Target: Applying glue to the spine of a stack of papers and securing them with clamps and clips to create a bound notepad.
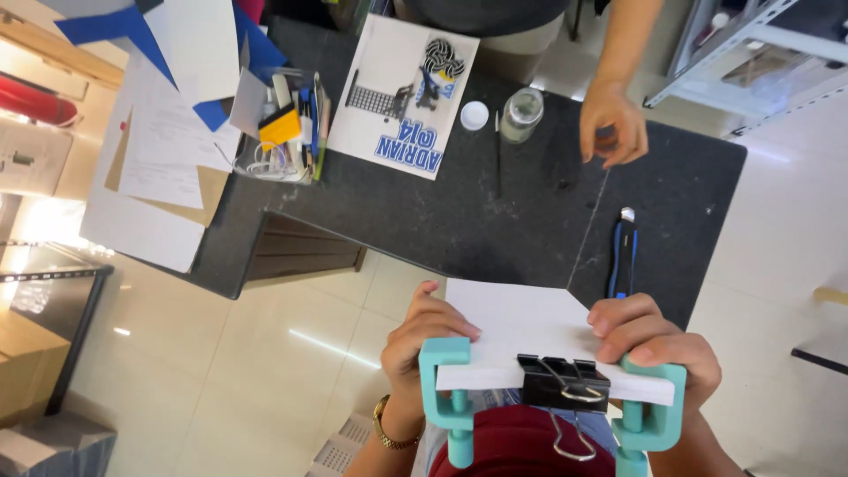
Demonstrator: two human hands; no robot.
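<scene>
A white board [521, 322] lies flat in front of me, held at its near edge by two teal clamps [446, 389] and a black binder clip [564, 382]. My left hand [422, 340] grips the board's left side beside the left clamp, thumb on top. On the right, my right hand [649, 340] presses the board's edge just above the right teal clamp [655, 415]. The near part of the board is hidden behind the clip and clamps.
A dark stone counter [495, 212] holds a blue utility knife [621, 252], a glass jar [522, 113] with its white lid [474, 116] beside it, a printed sheet [402, 93] and a wire basket of tools [283, 128]. Another person's hand [611, 124] hovers over the counter. Papers [163, 150] lie at left.
</scene>
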